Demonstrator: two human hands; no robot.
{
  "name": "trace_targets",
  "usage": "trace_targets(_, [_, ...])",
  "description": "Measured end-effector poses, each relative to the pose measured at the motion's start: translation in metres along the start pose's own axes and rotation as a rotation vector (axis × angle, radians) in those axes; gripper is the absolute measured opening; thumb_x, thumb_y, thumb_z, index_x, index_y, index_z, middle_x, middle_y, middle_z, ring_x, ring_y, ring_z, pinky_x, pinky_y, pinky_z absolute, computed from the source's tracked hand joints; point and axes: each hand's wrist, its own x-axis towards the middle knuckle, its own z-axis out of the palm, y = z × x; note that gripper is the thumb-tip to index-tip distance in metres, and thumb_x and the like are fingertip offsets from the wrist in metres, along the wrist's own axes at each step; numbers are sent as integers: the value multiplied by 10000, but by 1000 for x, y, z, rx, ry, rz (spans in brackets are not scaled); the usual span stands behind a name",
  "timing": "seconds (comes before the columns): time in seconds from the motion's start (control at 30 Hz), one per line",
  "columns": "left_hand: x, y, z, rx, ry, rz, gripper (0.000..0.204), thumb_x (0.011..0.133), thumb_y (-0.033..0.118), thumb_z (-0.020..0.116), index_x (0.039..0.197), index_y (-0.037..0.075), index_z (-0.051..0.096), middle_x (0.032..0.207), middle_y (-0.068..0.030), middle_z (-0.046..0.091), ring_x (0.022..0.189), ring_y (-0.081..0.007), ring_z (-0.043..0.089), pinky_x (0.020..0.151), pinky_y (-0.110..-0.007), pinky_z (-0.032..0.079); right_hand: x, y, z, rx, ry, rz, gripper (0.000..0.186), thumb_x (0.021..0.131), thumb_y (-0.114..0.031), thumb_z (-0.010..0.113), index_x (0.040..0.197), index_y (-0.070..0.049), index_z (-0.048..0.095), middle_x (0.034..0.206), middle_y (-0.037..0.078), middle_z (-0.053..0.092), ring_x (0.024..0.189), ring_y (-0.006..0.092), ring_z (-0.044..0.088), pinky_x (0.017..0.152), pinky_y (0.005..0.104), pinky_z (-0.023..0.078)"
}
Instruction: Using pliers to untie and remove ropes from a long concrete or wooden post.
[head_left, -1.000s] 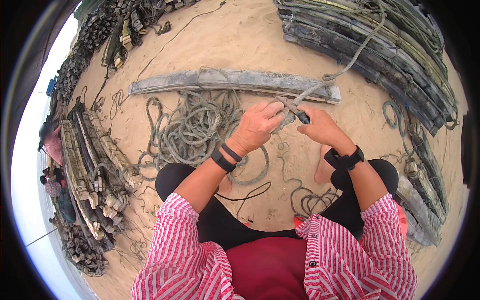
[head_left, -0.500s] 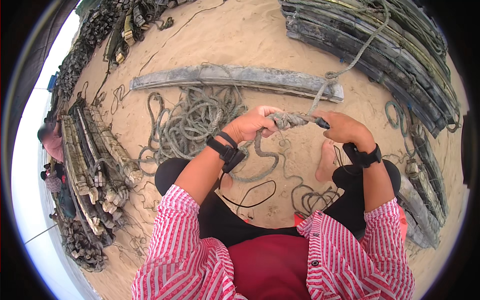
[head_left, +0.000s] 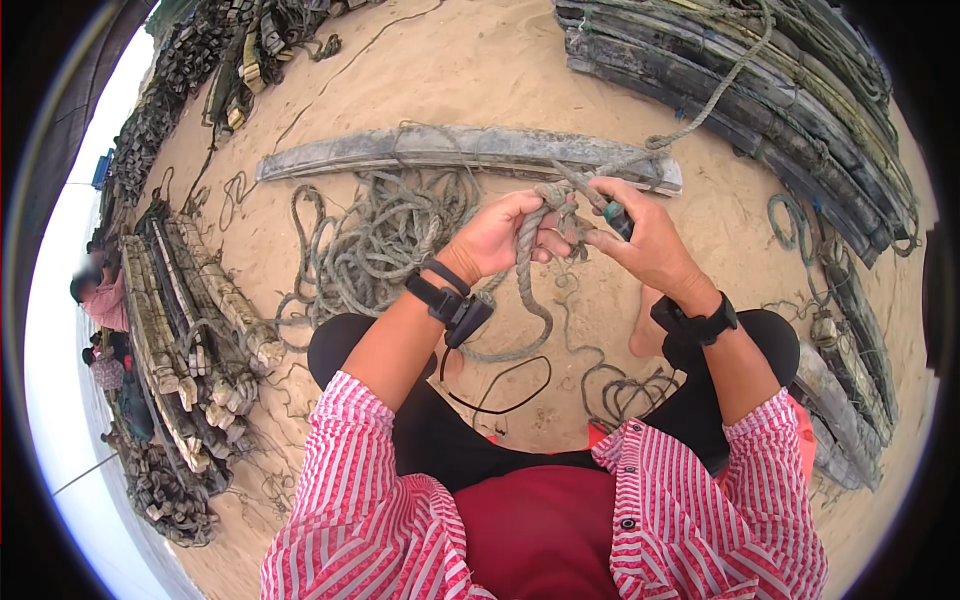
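Observation:
My left hand [head_left: 498, 236] is closed around a thick grey-green rope [head_left: 528, 265] at a bulky knot with frayed strands [head_left: 563, 212]. From that grip, a length of the rope hangs down in a curve toward the sand. My right hand [head_left: 655, 245] holds a tool with a dark, teal-marked handle [head_left: 619, 221] between fingers and palm; I cannot make out its working end. The right thumb touches the loose strands beside the knot. Past my hands, the rope runs up to another knot [head_left: 657, 142] and on toward the upper right.
A long weathered grey beam [head_left: 330, 155] lies on sand beyond a heap of coiled rope [head_left: 400, 240]. Stacked dark beams [head_left: 730, 100] fill the upper right, and pale ones [head_left: 160, 310] the left. Thin cord [head_left: 630, 395] lies between my legs. People [head_left: 100, 300] are at far left.
My right hand has turned and moved up and left with the tool, away from the rope's right end to beside the knot. The knot now shows loosened strands.

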Motion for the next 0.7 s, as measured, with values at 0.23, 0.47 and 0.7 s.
trace_targets(0.23, [2, -10, 11, 194, 88, 55, 232, 942, 93, 537, 1165, 34, 558, 914, -134, 707, 610, -134, 645, 485, -230, 439, 2, -7, 23, -142, 104, -230, 529, 740, -55, 721, 1245, -66, 563, 1120, 128, 641, 973, 317, 628, 846, 356, 502])
trace_targets(0.47, [1, -17, 21, 358, 171, 85, 197, 949, 142, 563, 1097, 11, 567, 754, -87, 660, 474, -99, 514, 428, -218, 368, 11, 16, 30, 212, 190, 131, 399, 813, -65, 705, 1198, -60, 600, 925, 97, 654, 719, 216, 577, 710, 314, 486])
trace_targets(0.7, [-2, -3, 12, 245, 282, 123, 408, 976, 398, 587, 1119, 16, 593, 748, -81, 676, 468, -88, 550, 422, -218, 414, 1, 25, 24, -38, 61, 138, 407, 838, -58, 672, 1233, -88, 578, 938, 139, 649, 797, 279, 612, 750, 352, 491])
